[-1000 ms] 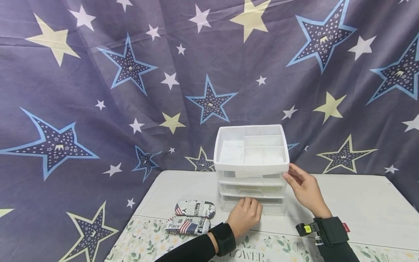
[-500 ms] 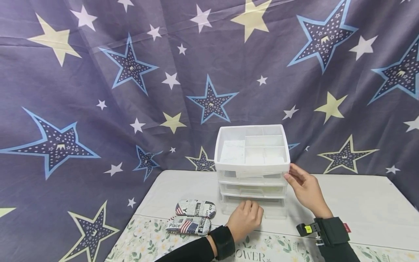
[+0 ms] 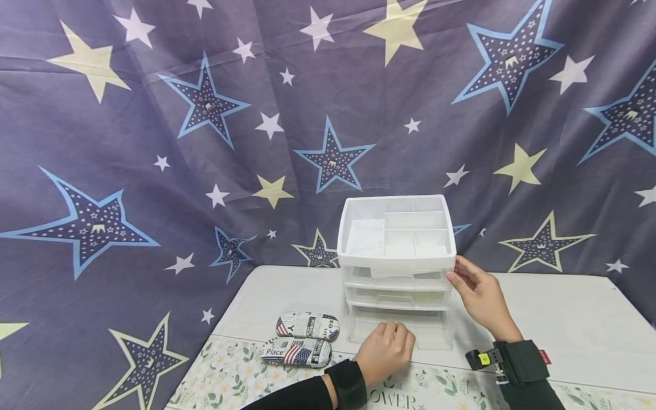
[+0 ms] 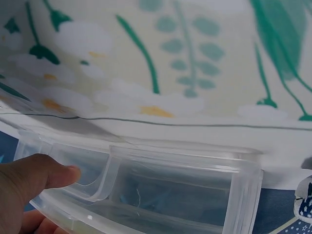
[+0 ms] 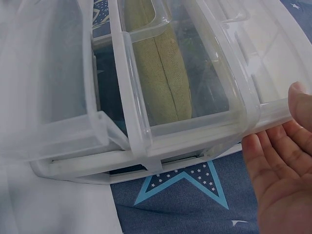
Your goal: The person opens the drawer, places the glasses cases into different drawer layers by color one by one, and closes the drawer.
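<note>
A white and clear plastic drawer unit stands on the table, with a divided tray on top. Its bottom drawer is partly pulled out toward the person. My left hand grips that drawer's front; in the left wrist view the thumb lies over the drawer's clear handle with fingers beneath. At the unit's upper right side, my right hand holds the edge, fingers along the side and thumb toward the front. The right wrist view shows an olive-green item inside a closed drawer.
Left of the unit lie two oblong objects printed with newsprint and flags. A floral cloth covers the front of the white table. Behind hangs a star-patterned curtain.
My left hand has drawn the bottom drawer farther out, toward the person. My right hand has kept its hold on the unit's side.
</note>
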`<move>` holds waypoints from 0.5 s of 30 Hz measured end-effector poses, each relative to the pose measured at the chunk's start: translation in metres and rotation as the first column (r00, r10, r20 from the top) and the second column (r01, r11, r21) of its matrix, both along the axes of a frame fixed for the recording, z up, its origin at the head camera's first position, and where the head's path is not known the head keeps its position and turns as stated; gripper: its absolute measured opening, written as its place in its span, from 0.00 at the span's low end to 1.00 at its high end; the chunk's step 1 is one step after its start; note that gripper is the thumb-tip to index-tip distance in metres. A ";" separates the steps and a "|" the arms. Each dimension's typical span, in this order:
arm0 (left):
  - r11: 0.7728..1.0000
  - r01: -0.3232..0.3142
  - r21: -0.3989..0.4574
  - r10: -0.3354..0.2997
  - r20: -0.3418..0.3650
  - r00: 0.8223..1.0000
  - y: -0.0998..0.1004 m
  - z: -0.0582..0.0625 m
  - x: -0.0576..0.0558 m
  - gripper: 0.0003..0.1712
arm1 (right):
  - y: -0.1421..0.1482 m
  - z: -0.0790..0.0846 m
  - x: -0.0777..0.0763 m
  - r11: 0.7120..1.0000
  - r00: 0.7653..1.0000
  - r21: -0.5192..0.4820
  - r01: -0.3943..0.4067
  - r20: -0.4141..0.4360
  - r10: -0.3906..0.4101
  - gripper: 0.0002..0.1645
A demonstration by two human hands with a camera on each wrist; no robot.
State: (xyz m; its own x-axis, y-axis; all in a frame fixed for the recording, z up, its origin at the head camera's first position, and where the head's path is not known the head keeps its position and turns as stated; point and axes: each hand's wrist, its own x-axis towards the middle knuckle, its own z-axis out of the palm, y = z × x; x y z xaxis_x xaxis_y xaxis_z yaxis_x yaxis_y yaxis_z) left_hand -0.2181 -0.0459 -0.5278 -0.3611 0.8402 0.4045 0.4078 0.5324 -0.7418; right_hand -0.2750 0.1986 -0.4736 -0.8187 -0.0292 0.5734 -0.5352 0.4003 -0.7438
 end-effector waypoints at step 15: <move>1.000 0.010 -0.001 -0.010 0.007 1.000 0.002 0.002 0.011 0.16 | 0.001 0.000 0.000 1.000 1.000 -0.008 -0.012 -0.007 0.012 0.29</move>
State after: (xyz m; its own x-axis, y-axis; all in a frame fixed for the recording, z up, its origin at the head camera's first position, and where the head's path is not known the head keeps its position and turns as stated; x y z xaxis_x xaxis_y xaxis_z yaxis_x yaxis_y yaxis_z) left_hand -0.2068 -0.0440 -0.5260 -0.3556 0.8440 0.4015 0.4183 0.5278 -0.7392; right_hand -0.2746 0.1994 -0.4737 -0.8144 -0.0340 0.5793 -0.5450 0.3876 -0.7434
